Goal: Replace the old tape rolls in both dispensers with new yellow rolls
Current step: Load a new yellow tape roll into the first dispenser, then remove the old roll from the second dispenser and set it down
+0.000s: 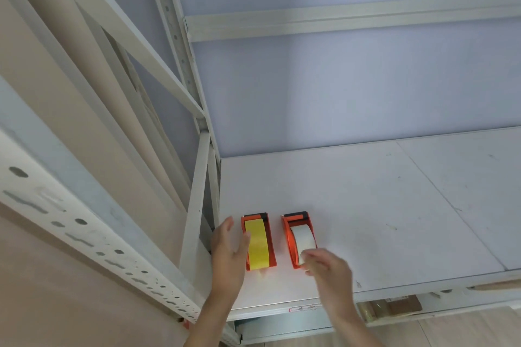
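left dispenser (258, 241): orange, sits on the white shelf (366, 205) near the left upright, yellow roll (256, 245) loaded in it.
right dispenser (298, 239): orange, just beside the left one, apart from it, holds a white roll (303, 241).
left hand (228, 256): fingers wide and spread, holding nothing, thumb (244, 245) overlapping the yellow roll's left edge; contact cannot be told.
right hand (328, 269): fingers loosely curled, narrow, at the near end of the right dispenser, tips by the white roll; cannot tell if they grip it.
shelf frame (194, 205): white metal posts left of both dispensers.
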